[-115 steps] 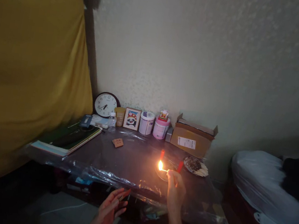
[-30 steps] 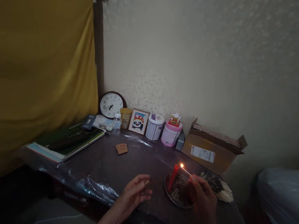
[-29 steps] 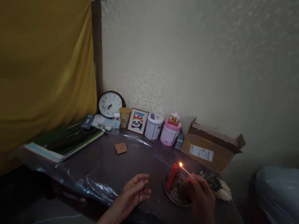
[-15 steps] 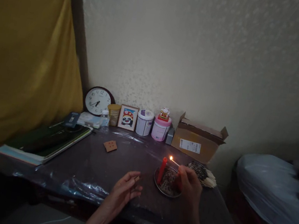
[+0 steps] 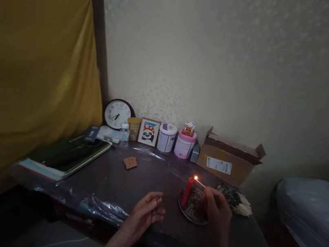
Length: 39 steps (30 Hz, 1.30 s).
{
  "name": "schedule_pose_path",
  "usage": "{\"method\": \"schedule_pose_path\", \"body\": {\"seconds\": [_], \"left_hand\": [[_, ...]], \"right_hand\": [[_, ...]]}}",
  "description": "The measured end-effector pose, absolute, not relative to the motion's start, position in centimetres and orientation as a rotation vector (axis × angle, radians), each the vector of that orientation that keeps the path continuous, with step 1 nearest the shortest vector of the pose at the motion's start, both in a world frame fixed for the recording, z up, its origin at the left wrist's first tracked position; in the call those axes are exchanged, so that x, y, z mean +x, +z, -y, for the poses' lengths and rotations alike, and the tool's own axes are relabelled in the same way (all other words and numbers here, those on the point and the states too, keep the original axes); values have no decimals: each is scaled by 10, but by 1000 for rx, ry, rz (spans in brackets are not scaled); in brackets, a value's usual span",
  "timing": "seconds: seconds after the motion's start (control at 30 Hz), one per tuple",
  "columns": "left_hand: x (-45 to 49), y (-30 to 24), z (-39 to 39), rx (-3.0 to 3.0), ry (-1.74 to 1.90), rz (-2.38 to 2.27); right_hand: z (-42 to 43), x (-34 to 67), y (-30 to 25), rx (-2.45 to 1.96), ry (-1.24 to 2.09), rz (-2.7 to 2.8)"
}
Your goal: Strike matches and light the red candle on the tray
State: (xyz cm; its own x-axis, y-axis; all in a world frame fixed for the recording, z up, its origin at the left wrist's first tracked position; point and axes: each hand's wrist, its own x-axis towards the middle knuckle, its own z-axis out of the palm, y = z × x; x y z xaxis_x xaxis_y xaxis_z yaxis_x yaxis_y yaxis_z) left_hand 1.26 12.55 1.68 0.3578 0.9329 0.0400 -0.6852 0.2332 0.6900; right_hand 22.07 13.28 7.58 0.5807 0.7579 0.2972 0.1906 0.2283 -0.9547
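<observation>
Pinched in my right hand [image 5: 218, 210] is a lit match [image 5: 200, 183], its flame close beside the top of a red candle [image 5: 187, 193]. The candle stands upright at the left side of a round metal plate [image 5: 190, 220] covered with dark bits; no flame shows on the candle. My left hand [image 5: 146, 211], palm turned inward, holds a small brown piece [image 5: 159, 200] between thumb and fingers, left of the plate. I cannot make out exactly what this piece is. My right hand hides part of the plate's right side.
Behind the plate are a cardboard box [image 5: 225, 159] and a bundle of dark-tipped sticks [image 5: 235, 200]. A brown card piece [image 5: 130, 162] lies mid-table. Along the wall stand a clock [image 5: 118, 114], a panda picture [image 5: 148, 132] and two tins [image 5: 166, 138]. Books [image 5: 66, 158] lie left.
The view has swung left, so everything sits farther right in the picture. The burning match has come slightly closer to the candle's top. My left hand keeps its hold.
</observation>
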Motion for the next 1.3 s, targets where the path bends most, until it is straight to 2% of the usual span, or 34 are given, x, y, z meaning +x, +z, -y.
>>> {"method": "schedule_pose_path", "body": {"seconds": [1.3], "left_hand": [[11, 19, -124, 706, 1153, -457]], "right_hand": [[-139, 213, 78, -1371, 415, 979]]}}
